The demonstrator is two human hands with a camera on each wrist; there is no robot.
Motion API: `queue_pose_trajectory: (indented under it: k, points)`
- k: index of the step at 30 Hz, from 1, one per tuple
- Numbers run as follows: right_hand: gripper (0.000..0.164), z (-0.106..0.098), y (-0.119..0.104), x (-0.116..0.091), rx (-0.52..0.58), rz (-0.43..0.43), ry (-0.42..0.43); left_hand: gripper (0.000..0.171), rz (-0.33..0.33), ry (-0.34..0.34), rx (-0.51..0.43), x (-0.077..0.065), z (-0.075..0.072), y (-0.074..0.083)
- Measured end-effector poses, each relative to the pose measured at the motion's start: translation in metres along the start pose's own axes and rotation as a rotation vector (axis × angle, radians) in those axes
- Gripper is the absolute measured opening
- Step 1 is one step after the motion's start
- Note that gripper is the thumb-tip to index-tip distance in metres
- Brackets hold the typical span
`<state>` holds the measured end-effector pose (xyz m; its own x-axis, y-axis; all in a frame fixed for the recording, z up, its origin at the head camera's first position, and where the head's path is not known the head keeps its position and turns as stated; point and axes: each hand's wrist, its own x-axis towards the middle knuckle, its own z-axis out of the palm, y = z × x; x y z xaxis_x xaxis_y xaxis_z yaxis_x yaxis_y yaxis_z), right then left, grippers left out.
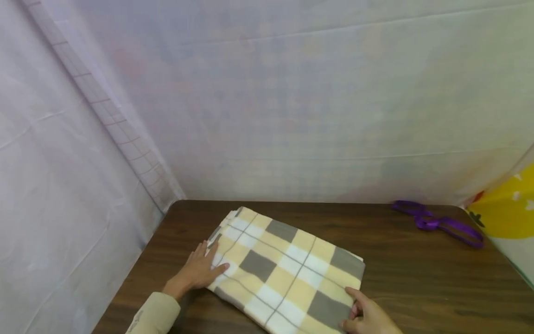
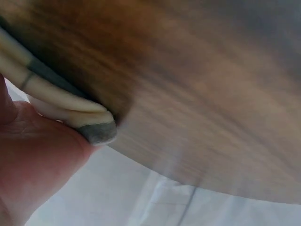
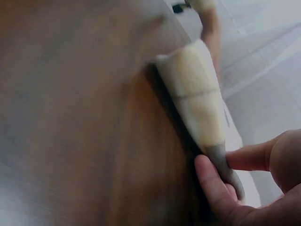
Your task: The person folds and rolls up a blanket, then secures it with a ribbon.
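Observation:
A folded checked blanket [image 1: 288,273] in cream, white and grey lies at an angle on the front of the dark wooden table. My left hand [image 1: 202,269] rests on its left edge with fingers spread and thumb on top. Up close in the left wrist view, the folded layers [image 2: 66,101] lie against that hand [image 2: 42,160]. At the near right corner my right hand [image 1: 367,313] pinches the blanket's edge. The right wrist view shows the blanket's rounded side [image 3: 200,103] between the thumb and fingers of the right hand [image 3: 254,188].
A purple ribbon [image 1: 438,223] lies in loops at the table's back right. White sheeting [image 1: 292,116] hangs behind the table [image 1: 417,278] and along its left. A yellow printed cloth [image 1: 506,208] hangs at the far right.

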<state>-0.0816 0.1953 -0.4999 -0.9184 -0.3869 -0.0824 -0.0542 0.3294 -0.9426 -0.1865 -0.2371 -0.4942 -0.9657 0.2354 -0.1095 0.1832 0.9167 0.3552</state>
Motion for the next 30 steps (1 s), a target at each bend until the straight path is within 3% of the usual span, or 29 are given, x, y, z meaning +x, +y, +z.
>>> queue_pose_trajectory:
  k: [3, 6, 10, 13, 16, 18, 22, 26, 30]
  points:
    - [0.080, -0.003, 0.006, -0.005, -0.036, -0.101, -0.055, 0.079, 0.019, 0.020, 0.032, 0.005, -0.001, 0.004]
    - [0.073, -0.008, 0.000, -0.007, -0.064, -0.099, -0.084, 0.073, 0.030, 0.057, 0.046, 0.006, -0.003, 0.011]
    - [0.052, -0.021, -0.021, 0.000, -0.218, -0.093, -0.034, 0.067, 0.058, 0.113, 0.077, 0.001, -0.001, 0.027]
    - [0.037, -0.032, -0.031, 0.012, -0.358, -0.248, 0.011, 0.065, 0.095, 0.141, 0.092, -0.007, 0.004, 0.043]
    - [0.029, -0.039, -0.035, 0.029, -0.506, -0.428, 0.051, 0.066, 0.121, 0.126, 0.065, -0.016, 0.007, 0.063]
    - [0.029, -0.041, -0.034, 0.041, -0.600, -0.527, 0.050, 0.067, 0.132, 0.099, 0.029, -0.022, 0.009, 0.076]
    - [0.033, -0.040, -0.028, 0.064, -0.793, -0.623, -0.010, 0.073, 0.131, 0.040, -0.004, -0.033, 0.017, 0.097]
    - [0.042, -0.036, -0.018, 0.083, -0.935, -0.651, -0.084, 0.078, 0.070, -0.002, 0.005, -0.043, 0.027, 0.108]
    - [0.054, -0.036, -0.007, 0.088, -0.981, -0.670, -0.099, 0.081, -0.005, 0.002, 0.025, -0.049, 0.035, 0.109]
